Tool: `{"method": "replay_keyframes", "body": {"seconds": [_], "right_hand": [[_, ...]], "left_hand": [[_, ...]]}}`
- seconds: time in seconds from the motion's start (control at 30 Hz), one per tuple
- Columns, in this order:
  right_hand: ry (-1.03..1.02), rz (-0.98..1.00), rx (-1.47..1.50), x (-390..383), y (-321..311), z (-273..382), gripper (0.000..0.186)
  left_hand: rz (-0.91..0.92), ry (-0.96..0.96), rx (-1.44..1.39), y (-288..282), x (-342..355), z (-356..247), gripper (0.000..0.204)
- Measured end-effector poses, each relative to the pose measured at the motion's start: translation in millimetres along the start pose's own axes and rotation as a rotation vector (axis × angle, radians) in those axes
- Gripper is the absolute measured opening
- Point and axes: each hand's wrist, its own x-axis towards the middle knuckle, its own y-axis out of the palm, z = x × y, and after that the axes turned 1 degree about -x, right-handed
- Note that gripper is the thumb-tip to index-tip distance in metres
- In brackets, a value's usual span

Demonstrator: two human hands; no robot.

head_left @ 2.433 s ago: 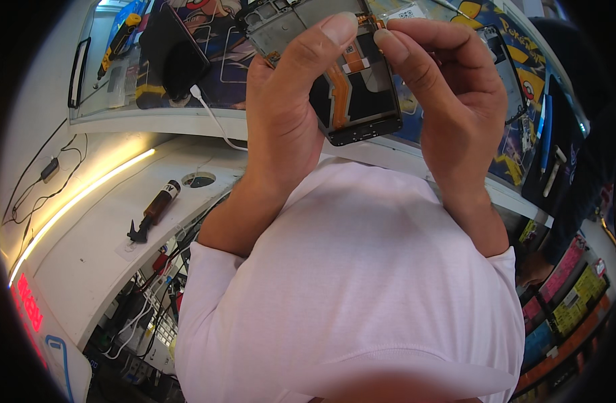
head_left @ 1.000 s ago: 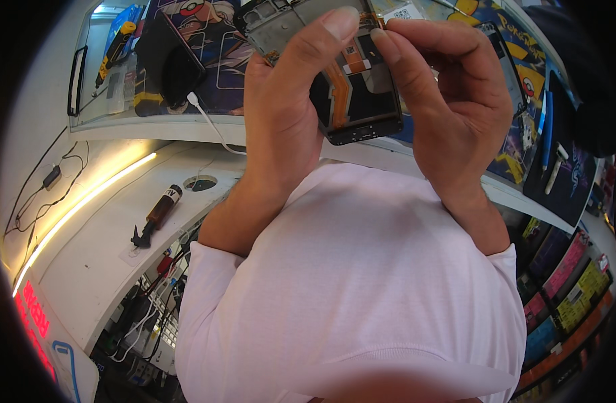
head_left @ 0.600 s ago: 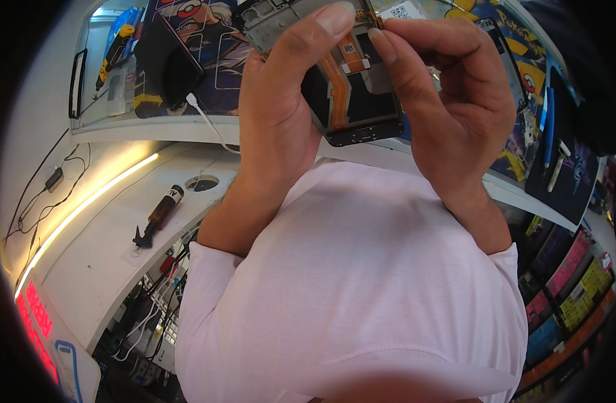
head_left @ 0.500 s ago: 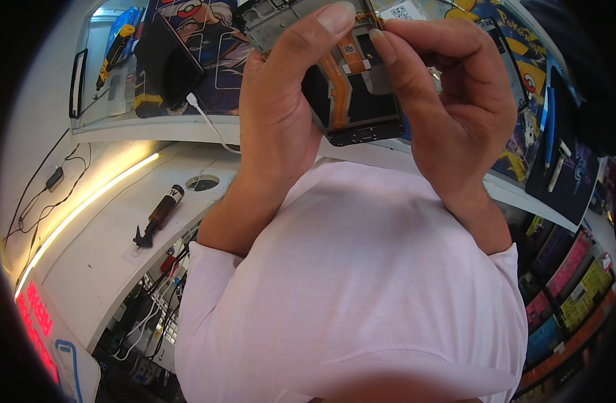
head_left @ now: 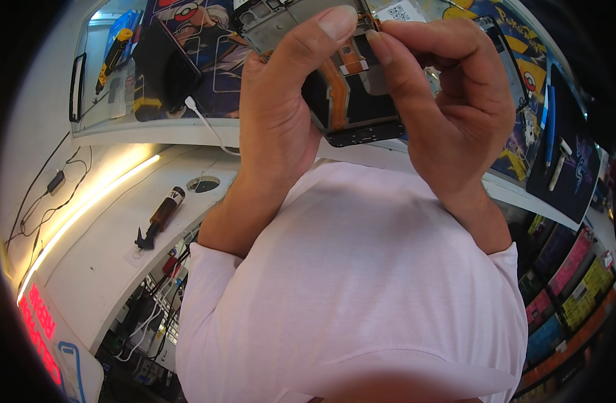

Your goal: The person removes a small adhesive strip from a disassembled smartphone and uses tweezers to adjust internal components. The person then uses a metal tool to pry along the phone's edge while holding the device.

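Note:
In my left hand (head_left: 274, 111) is an opened phone assembly (head_left: 368, 101), tilted, with grey metal plating, a black lower edge and an orange ribbon cable (head_left: 336, 94) across its inside. My left thumb lies over its face near the top; the other left fingers are largely hidden behind it. The thumb and index finger of my right hand (head_left: 459, 114) are closed at a small orange flex piece (head_left: 377, 27) on the assembly's upper right edge. A label with a printed square code (head_left: 395, 15) lies just beyond the hands.
A dark phone (head_left: 167, 67) with a white cable (head_left: 210, 127), and a yellow tool (head_left: 110, 60), lie upper left. Blue (head_left: 550, 124) and white (head_left: 560, 168) tools sit on the right. A brown bottle (head_left: 163, 215) lies on the white lower shelf (head_left: 100, 282), beside colourful parts (head_left: 577, 302) far right.
Both hands keep their grip with only slight shifts, the right fingertips a little further left. The co-worker's hand and dark sleeve seen at right 2.4 seconds ago have moved out of sight.

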Motion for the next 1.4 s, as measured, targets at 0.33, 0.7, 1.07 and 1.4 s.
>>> {"method": "replay_keyframes", "body": {"seconds": [0.33,0.7,1.07,1.4], "right_hand": [[-0.036,0.021,-0.065,1.8,-1.9,-1.1,0.017],[-0.021,-0.001,-0.041,3.3,-2.9,-2.8,0.018],[-0.046,0.022,-0.089,3.7,-3.6,0.5,0.017],[-0.08,0.039,-0.084,4.4,-5.1,0.7,0.018]], "left_hand": [[0.04,-0.041,0.036,-2.8,1.7,0.5,0.034],[0.088,-0.08,-0.061,-7.2,1.7,-0.2,0.021],[0.049,-0.044,-0.013,-8.1,2.5,4.2,0.021],[0.064,-0.024,0.017,-5.2,2.3,2.2,0.017]]}}
